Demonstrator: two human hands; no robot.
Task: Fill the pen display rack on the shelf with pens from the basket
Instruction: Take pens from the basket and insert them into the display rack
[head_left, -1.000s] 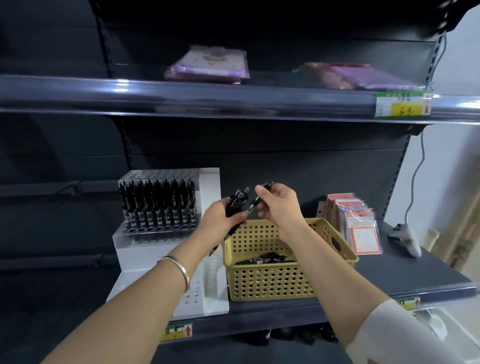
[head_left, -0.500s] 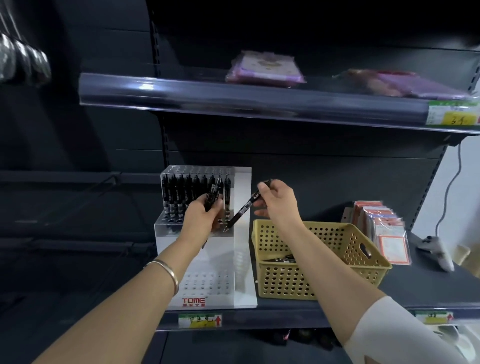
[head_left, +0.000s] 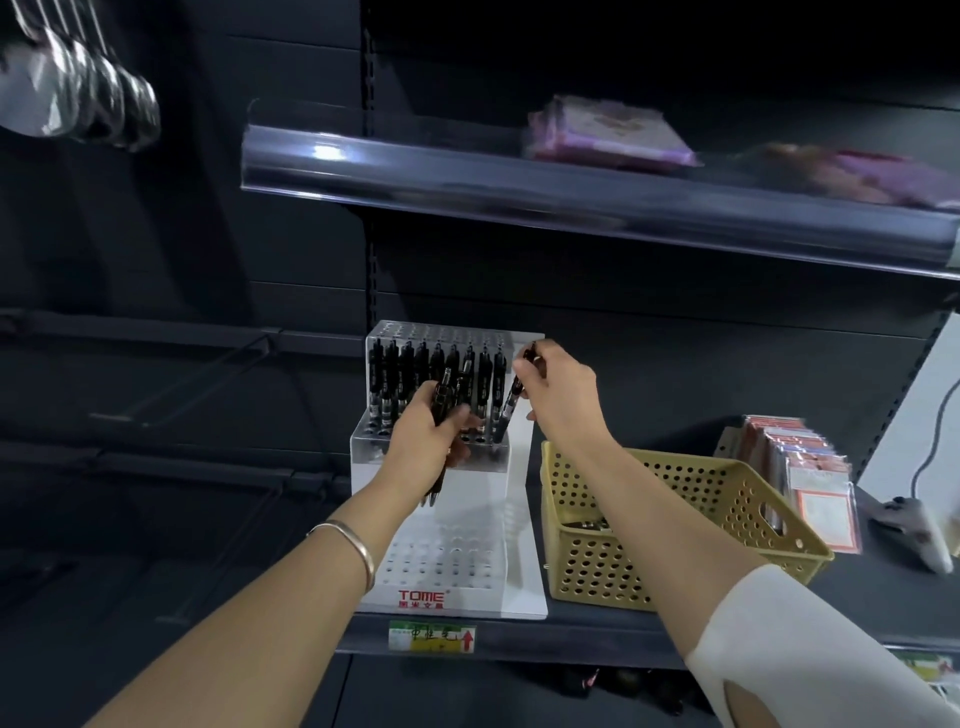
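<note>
The left forearm, a silver bangle (head_left: 358, 545) on its wrist, slants up from 7 o'clock. The right forearm comes from 5 o'clock over the yellow perforated plastic basket (head_left: 675, 566), which stands on the dark metal shelf (head_left: 831, 597) at 3 o'clock of the rack with loose pens (head_left: 589, 525) inside. The left hand (head_left: 431, 441) is curled round a bundle of black pens (head_left: 442, 395) in front of the white-and-clear acrylic pen display rack (head_left: 467, 493). The right hand (head_left: 563, 397) pinches a single black pen (head_left: 509, 405), tip down, at the 3 o'clock edge of the rack's upper tier, where rows of standing pens (head_left: 395, 379) fill the holes.
</note>
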